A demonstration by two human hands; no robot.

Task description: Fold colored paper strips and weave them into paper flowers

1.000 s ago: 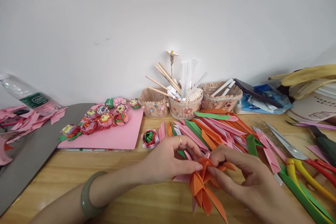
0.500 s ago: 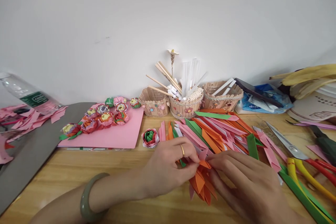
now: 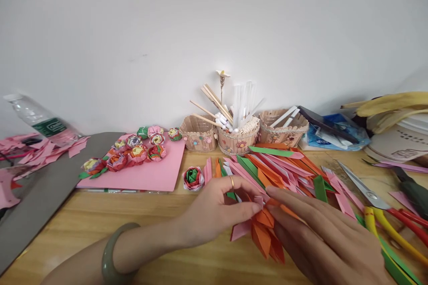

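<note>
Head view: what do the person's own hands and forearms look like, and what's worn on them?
The left hand wears a slim gold-coloured ring; a thick, rounded grey-green bangle circles the left forearm, which shows no sleeve. The right hand shows no ring or glove.

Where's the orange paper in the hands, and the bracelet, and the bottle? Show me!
Orange paper point(image 3: 262, 237): head view, on its folded, petal-like points.
Bracelet point(image 3: 108, 256): head view, on the outer side of its band.
Bottle point(image 3: 50, 127): head view, on its green label.
</note>
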